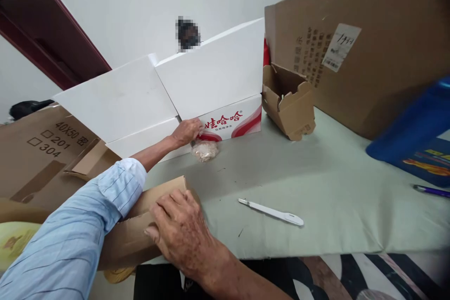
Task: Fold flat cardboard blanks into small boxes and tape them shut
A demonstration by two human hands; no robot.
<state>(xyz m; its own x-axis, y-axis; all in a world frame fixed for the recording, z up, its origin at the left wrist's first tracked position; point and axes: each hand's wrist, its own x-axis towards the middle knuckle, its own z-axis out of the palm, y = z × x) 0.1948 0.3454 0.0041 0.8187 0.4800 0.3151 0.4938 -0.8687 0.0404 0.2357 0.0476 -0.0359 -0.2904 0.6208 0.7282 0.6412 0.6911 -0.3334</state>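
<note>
My left hand (190, 131) reaches across the table with its fingers pinched on the top of a small clear plastic bag (206, 151). Pale brownish contents show through the bag, but I cannot make out what they are. Nearer to me, my right hand (181, 225) grips the end of a brown cardboard box (123, 243), fingers curled over its upper edge. A white-handled scalpel (272, 212) lies on the green tabletop, right of my right hand. Behind the bag stands a white box (211, 75) with raised flaps and red lettering.
A small open cardboard box (290, 103) stands beside the white one. Large brown cartons rise at the right (379, 51) and left (31, 159). A blue object (411, 126) and a purple pen (432, 191) are on the right. A person's head (189, 34) shows beyond the flaps.
</note>
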